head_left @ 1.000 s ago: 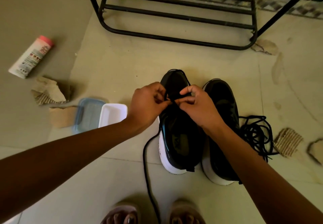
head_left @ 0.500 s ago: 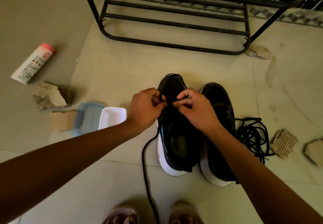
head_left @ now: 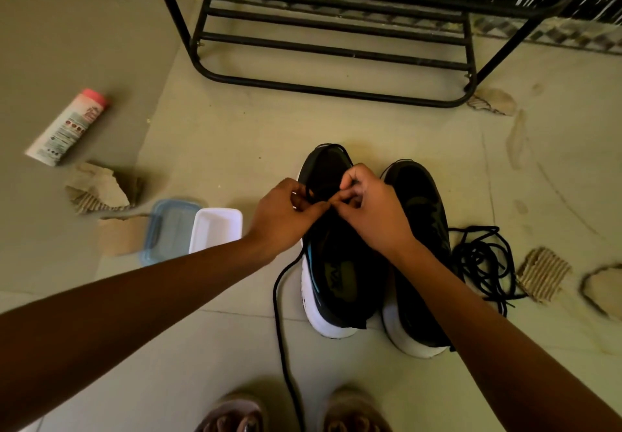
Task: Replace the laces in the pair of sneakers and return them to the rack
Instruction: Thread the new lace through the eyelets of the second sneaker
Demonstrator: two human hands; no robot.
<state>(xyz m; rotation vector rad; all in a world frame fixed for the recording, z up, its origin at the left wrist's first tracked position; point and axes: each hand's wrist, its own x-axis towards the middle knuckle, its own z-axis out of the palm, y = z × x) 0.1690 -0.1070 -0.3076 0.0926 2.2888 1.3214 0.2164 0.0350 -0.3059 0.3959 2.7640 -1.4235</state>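
**A:** Where the rack stands on the floor, what lies in front of it?

**B:** Item one: a pair of black sneakers with white soles. They sit side by side in front of the rack's middle, toes toward it, well apart from its bottom bar. The first sneaker is toward the rack's left end. The second sneaker is just beside it, toward the right end.

**A:** Hands?

**B:** Both are over the first sneaker, at its half nearer the rack. Left hand: fingers curled, pinching the lace. Right hand: thumb and fingers curled, tips meeting those of the left, pinching the same lace.

**A:** Run of the lace?

**B:** It goes from the pinch along the first sneaker's outer side. Then it crosses the floor away from the rack and passes between two feet at the edge of view.

**A:** Remaining stock?

**B:** Loose laces: a black tangle in front of the rack's right end, just beside the second sneaker. White tub and blue lid: touching, in front of the rack's left end. Tube with a pink cap: lying flat, out past the rack's left end. Cardboard scraps: torn, in front of the rack on both sides.
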